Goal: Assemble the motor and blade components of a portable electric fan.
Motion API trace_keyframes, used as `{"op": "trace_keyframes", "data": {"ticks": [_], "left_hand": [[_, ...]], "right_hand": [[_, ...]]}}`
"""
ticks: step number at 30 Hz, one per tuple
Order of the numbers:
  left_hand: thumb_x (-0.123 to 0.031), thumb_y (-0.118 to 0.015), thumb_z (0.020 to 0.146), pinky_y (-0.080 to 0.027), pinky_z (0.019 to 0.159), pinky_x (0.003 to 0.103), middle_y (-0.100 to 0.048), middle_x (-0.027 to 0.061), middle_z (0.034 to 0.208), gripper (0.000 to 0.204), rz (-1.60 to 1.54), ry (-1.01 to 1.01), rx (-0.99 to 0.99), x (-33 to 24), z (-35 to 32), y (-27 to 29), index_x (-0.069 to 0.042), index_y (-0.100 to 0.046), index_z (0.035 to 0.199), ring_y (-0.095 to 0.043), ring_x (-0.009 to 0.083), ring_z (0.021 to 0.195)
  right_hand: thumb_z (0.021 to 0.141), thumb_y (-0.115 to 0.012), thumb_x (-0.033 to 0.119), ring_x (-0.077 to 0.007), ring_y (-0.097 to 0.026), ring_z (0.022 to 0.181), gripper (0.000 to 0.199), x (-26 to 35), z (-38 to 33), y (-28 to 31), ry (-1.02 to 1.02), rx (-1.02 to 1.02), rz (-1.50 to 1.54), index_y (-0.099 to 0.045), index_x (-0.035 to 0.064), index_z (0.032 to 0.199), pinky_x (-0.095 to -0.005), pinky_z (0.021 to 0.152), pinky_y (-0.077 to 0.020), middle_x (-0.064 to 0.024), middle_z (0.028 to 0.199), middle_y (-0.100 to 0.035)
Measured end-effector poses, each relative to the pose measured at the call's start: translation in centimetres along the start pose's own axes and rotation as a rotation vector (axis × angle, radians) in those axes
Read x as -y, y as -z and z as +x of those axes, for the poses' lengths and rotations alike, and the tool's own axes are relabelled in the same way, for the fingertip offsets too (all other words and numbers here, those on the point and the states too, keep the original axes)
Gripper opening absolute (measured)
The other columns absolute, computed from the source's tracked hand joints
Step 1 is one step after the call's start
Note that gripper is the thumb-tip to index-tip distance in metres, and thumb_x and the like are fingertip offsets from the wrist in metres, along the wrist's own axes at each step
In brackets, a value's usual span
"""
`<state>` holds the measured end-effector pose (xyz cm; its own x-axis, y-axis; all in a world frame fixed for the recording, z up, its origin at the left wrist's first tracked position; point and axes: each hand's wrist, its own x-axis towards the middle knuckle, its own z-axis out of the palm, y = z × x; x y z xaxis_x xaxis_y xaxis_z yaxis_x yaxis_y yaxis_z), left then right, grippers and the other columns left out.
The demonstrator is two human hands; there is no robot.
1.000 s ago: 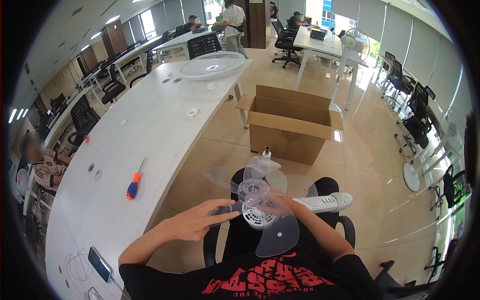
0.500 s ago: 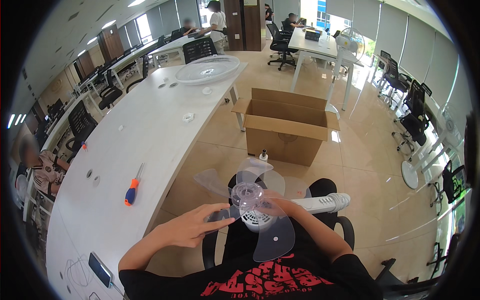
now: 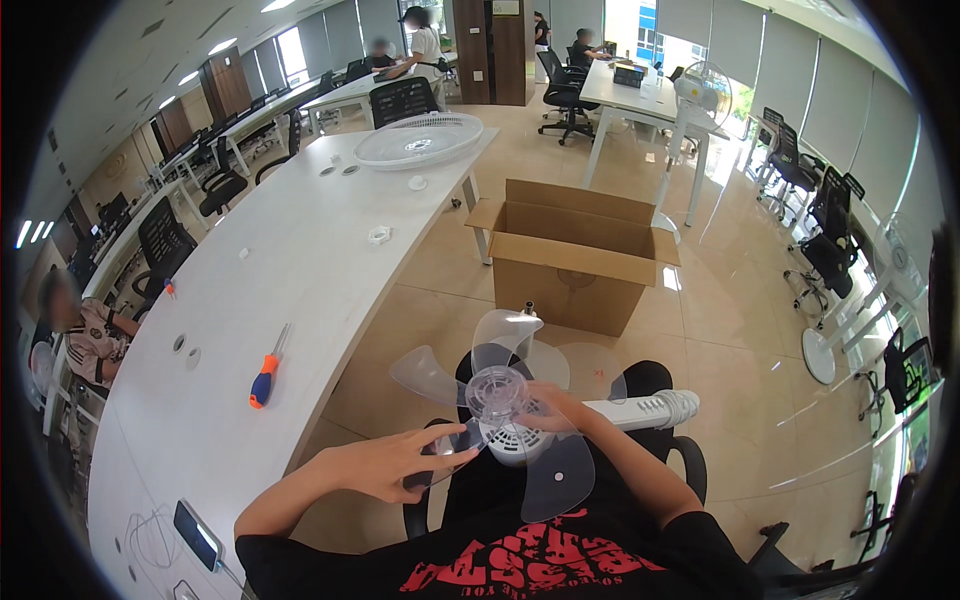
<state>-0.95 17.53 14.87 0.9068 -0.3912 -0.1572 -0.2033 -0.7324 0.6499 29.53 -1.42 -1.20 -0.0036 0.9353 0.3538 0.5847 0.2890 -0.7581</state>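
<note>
A see-through fan blade (image 3: 560, 480) assembly with a round clear hub (image 3: 497, 394) sits over the white fan motor housing (image 3: 515, 443), in front of my lap. From the housing a white fan post (image 3: 640, 411) runs right across my thighs. My right hand (image 3: 556, 408) is closed at the blade roots beside the hub, partly seen through the clear plastic. My left hand (image 3: 410, 465) has its fingers stretched apart, with the fingertips against the lower-left blade. Whether its thumb grips the blade's underside is hidden.
On the white table (image 3: 250, 330) at left lie an orange-and-blue screwdriver (image 3: 264, 382), a phone (image 3: 198, 535) with a cable, a white plastic nut (image 3: 380, 235) and a fan grille (image 3: 420, 140). An open cardboard box (image 3: 565, 280) stands on the floor ahead. Other people sit or stand farther off.
My left hand has moved slightly right and down, bringing its fingers onto the lower-left blade. The blades have shifted a little with the view. My right hand keeps its hold.
</note>
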Motion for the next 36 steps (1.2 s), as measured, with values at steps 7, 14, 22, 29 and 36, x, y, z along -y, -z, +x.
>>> {"op": "trace_keyframes", "data": {"ticks": [7,14,22,29,36], "left_hand": [[-0.019,-0.081,0.09,-0.049,0.109,0.045,-0.027,0.0222,0.168,0.091,0.113,-0.01,0.022,-0.8,0.0,0.1,-0.027,-0.037,0.169,-0.056,0.0331,0.117],[-0.019,-0.082,0.089,-0.049,0.109,0.045,-0.026,0.0191,0.169,0.091,0.116,0.009,0.019,-1.2,-0.3,0.7,-0.028,-0.038,0.168,-0.056,0.0318,0.116],[-0.017,-0.082,0.089,-0.047,0.109,0.045,-0.026,0.0186,0.168,0.09,0.159,-0.007,-0.02,-1.4,-0.6,0.7,-0.028,-0.04,0.168,-0.055,0.0315,0.114],[-0.018,-0.082,0.09,-0.047,0.108,0.045,-0.027,0.0198,0.166,0.09,0.112,-0.085,-0.06,-0.9,-0.6,0.0,-0.028,-0.039,0.168,-0.054,0.0312,0.113],[-0.02,-0.082,0.091,-0.044,0.11,0.046,-0.025,0.0238,0.168,0.091,0.073,-0.138,-0.05,-1.1,-0.8,0.0,-0.03,-0.036,0.169,-0.052,0.0343,0.116]], "right_hand": [[0.092,-0.079,0.021,-0.0409,-0.065,0.122,0.043,-0.9,-1.0,0.0,-0.015,-0.011,-0.083,-0.072,0.0048,0.13,-0.0482,0.108,-0.0475,-0.0205,0.132,-0.071],[0.091,-0.079,0.02,-0.0391,-0.065,0.123,0.039,0.9,-0.2,0.4,-0.011,-0.004,-0.036,-0.074,0.0043,0.126,-0.0469,0.11,-0.0465,-0.0185,0.13,-0.072],[0.095,-0.079,0.021,-0.0322,-0.066,0.123,0.039,1.6,0.4,0.3,-0.211,0.045,0.14,-0.072,0.0015,0.128,-0.0419,0.109,-0.0476,-0.0183,0.132,-0.072],[0.101,-0.075,0.019,-0.0145,-0.068,0.111,0.036,2.9,0.6,0.3,-0.349,-0.011,0.582,-0.072,-0.0001,0.131,-0.0328,0.101,-0.0521,-0.0067,0.119,-0.076],[0.099,-0.077,0.017,-0.0147,-0.067,0.116,0.041,2.7,0.5,0.3,-0.384,-0.015,0.654,-0.071,0.0002,0.136,-0.033,0.104,-0.0515,-0.0073,0.123,-0.076]]}}
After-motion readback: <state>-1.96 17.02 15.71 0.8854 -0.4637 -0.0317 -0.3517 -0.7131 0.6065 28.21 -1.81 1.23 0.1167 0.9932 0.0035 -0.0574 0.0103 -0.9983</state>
